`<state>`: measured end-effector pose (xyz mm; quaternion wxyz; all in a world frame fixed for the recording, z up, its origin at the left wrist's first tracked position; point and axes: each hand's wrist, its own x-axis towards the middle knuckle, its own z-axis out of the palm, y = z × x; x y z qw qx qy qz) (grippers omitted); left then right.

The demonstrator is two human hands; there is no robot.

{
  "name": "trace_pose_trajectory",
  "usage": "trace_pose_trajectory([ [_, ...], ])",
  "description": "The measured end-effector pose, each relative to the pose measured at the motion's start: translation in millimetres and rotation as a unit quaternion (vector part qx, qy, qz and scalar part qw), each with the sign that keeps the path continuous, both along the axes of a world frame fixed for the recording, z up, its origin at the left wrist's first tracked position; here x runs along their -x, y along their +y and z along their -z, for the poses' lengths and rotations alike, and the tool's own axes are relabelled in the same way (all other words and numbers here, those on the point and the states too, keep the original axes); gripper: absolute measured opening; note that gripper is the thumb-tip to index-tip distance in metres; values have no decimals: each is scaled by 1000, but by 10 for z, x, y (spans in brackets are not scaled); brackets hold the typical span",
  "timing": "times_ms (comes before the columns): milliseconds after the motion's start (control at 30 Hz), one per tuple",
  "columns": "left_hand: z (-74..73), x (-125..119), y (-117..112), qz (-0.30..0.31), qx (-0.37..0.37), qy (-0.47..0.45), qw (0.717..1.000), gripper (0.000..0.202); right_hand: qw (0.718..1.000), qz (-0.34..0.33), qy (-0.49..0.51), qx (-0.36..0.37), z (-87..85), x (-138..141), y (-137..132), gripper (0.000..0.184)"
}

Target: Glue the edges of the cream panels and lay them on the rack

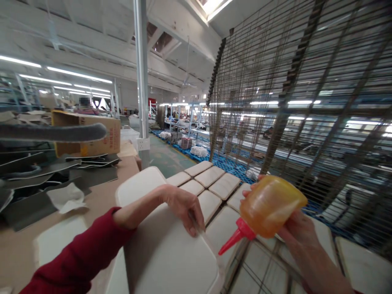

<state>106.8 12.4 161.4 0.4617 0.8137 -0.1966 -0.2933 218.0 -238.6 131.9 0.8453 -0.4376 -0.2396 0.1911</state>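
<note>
Two hands worked over pale panels, one pressing a stack, the other tipping a glue bottle.

A wire rack (300, 102) rose beyond the right hand, and rows of small white panels (214, 179) lay on its shelf ahead of both hands. The large white panel (165, 253) sat under the left hand (185, 208), whose fingers were curled loosely, tips resting at its far edge, gripping nothing. The right hand (295, 230) was wrapped tight around an orange glue bottle (271, 206), tilted so that its red nozzle (234, 241) pointed down between the two hands, just beside the large panel's edge.
</note>
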Motion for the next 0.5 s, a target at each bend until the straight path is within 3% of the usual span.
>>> trace_pose_trajectory([
  [133, 14, -32, -101, 20, 1, 20, 1000, 39, 998, -53, 24, -39, 21, 71, -42, 82],
  [267, 12, -43, -179, 35, 0, 37, 999, 38, 997, -64, 7, -41, 47, 74, -77, 82],
  [500, 23, -59, -267, 56, 8, 65, 996, 37, 983, -177, -15, -54, 144, -86, -100, 74],
])
